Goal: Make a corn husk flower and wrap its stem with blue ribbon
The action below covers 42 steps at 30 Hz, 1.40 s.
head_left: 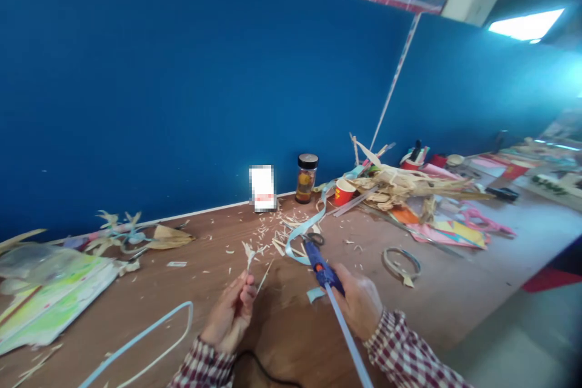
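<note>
The single camera sits on the person's head and looks forward and down, across the bench (286, 330) to the blue wall (182, 73), which fills the upper left of the frame. The left hand (233, 310) and the right hand (361, 303) are quite near, at the lower centre. The view leans, and toward the right edge the bench goes far away.
</note>
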Available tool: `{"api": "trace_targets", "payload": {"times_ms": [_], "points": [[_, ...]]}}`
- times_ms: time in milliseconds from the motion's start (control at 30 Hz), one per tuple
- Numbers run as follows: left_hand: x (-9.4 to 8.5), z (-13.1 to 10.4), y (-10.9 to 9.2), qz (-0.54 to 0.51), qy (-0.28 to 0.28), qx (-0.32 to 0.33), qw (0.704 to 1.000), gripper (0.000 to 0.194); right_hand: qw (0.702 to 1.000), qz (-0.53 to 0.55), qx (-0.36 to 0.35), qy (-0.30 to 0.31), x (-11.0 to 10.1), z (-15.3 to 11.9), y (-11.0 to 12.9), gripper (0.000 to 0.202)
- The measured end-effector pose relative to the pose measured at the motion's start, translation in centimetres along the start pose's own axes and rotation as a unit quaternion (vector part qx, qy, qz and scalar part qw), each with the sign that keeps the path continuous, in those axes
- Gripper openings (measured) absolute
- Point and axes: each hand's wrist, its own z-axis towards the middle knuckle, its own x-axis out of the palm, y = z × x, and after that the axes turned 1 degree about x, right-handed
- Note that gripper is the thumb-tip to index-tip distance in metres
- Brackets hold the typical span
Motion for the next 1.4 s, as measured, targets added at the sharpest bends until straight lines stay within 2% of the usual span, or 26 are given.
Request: {"api": "trace_targets", "payload": {"times_ms": [133, 300, 400, 500, 567, 667, 767, 833, 900, 933, 1000, 1067, 1133, 1267, 1400], "points": [[0.3, -0.2, 0.3, 0.101, -0.01, 0.049, 0.994, 0.018, 0.983, -0.166, 0.026, -0.077, -2.4, -2.0, -5.1, 0.031], [0.4, -0.1, 0.9, 0.153, -0.033, 0.06, 0.986, 0.013, 0.933, -0.327, 0.107, -0.109, -4.9, -4.2, -11.4, 0.036], [0.2, 0.1, 1.0, 0.157, -0.038, 0.057, 0.985, 0.012, 0.923, -0.353, 0.128, -0.083, -5.5, -5.0, -14.1, 0.034], [0.1, 0.2, 0.8, 0.138, -0.039, 0.05, 0.988, 0.014, 0.938, -0.324, 0.112, -0.047, -6.2, -5.8, -15.8, 0.035], [0.0, 0.2, 0.6, 0.122, -0.039, 0.048, 0.991, 0.015, 0.954, -0.279, 0.104, -0.036, -7.4, -6.2, -16.2, 0.038], [0.1, 0.2, 0.5, 0.099, -0.032, 0.059, 0.993, 0.016, 0.973, -0.2, 0.1, -0.065, -9.9, -6.3, -14.4, 0.036], [0.2, 0.2, 0.8, 0.091, -0.004, 0.074, 0.993, 0.017, 0.987, -0.12, 0.059, -0.09, -10.9, -5.0, -9.3, 0.028], [0.2, 0.1, 1.0, 0.094, 0.014, 0.076, 0.993, 0.019, 0.993, -0.099, -0.036, -0.048, -9.4, -3.5, -5.3, 0.021], [0.1, 0.0, 1.2, 0.1, 0.019, 0.071, 0.992, 0.021, 0.983, -0.108, -0.14, 0.046, -6.4, -1.6, -2.0, 0.021], [0.1, -0.1, 1.2, 0.104, 0.022, 0.068, 0.992, 0.022, 0.972, -0.121, -0.18, 0.086, -4.7, -0.7, -1.0, 0.021], [0.0, -0.2, 1.2, 0.109, 0.027, 0.06, 0.992, 0.023, 0.955, -0.163, -0.21, 0.128, -1.4, 0.9, 0.2, 0.014], [0.0, -0.3, 1.1, 0.109, 0.034, 0.049, 0.992, 0.024, 0.949, -0.191, -0.2, 0.153, 0.8, 2.1, 0.4, 0.012], [0.0, -0.4, 1.0, 0.106, 0.036, 0.039, 0.993, 0.026, 0.955, -0.168, -0.192, 0.152, 1.6, 2.9, 0.6, 0.011], [0.0, -0.3, 0.8, 0.094, 0.043, 0.034, 0.994, 0.028, 0.979, -0.027, -0.158, 0.128, 1.6, 4.1, 2.2, 0.011], [-0.2, -0.2, 0.8, 0.085, 0.051, 0.045, 0.994, 0.033, 0.983, 0.115, -0.083, 0.118, 3.4, 5.8, 4.4, 0.011]]}}
